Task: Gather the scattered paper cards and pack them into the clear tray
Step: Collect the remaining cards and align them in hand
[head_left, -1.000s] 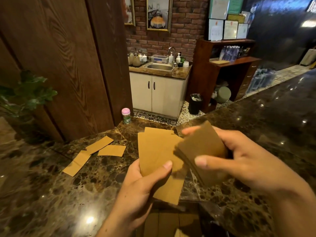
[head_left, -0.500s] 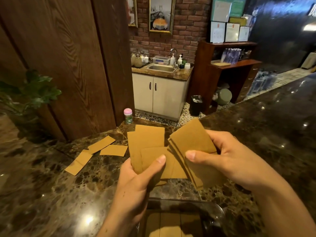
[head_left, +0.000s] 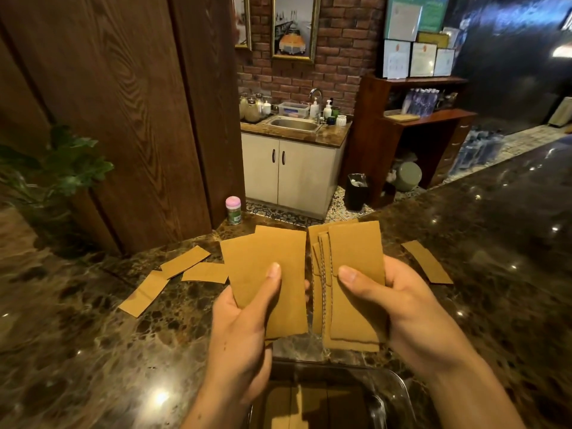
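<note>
1. Hands over marble counter [head_left: 93, 351], just beyond clear tray [head_left: 399, 385] at near edge.
2. Left hand [head_left: 244, 329]: thumb and fingers clamped on two overlapping cards [head_left: 266, 261].
3. Right hand [head_left: 402, 305]: pinching a fanned stack of cards [head_left: 353, 255], thumb on front face.
4. Tray already has cards lying flat inside.
5. Loose cards on counter: three [head_left: 185, 267] left of tray, one [head_left: 427, 264] right of it.

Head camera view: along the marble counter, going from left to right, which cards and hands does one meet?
Three loose cards → left hand holding a few cards → right hand holding a thicker stack → one loose card on the counter.
</note>
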Demonstrator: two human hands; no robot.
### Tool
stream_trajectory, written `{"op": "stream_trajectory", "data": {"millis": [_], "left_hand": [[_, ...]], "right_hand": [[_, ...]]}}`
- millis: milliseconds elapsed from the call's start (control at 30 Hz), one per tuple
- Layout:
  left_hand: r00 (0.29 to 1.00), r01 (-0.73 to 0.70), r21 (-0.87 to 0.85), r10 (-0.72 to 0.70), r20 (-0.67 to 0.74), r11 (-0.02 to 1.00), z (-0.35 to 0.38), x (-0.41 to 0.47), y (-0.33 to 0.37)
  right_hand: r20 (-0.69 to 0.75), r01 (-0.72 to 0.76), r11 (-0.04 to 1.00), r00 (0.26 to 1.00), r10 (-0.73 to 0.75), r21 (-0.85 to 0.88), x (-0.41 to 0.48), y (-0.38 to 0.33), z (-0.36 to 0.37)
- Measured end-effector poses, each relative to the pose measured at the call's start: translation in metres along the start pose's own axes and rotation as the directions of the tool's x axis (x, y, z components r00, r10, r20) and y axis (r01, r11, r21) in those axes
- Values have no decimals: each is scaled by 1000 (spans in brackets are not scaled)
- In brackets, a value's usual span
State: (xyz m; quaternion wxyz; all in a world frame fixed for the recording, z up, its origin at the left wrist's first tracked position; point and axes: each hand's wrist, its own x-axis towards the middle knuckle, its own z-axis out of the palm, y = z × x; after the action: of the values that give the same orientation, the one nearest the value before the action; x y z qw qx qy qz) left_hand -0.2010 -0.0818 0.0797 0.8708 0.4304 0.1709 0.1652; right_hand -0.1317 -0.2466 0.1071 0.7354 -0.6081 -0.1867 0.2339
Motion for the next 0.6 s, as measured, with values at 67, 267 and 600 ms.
{"op": "stream_trajectory", "data": {"millis": [67, 267, 600], "left_hand": [[1000, -15, 16, 15, 3, 1000, 1, 0, -2], [999, -27, 114, 22, 41, 993, 2, 0, -7], [996, -47, 205, 31, 80, 978, 0, 2, -12]], "right_hand": [[-4, -34, 996, 999, 34, 87, -1, 5, 5], [-29, -64, 989, 997, 68, 133, 1, 12, 8], [-129, -39, 999, 991, 42, 23, 1, 3, -6]]}}
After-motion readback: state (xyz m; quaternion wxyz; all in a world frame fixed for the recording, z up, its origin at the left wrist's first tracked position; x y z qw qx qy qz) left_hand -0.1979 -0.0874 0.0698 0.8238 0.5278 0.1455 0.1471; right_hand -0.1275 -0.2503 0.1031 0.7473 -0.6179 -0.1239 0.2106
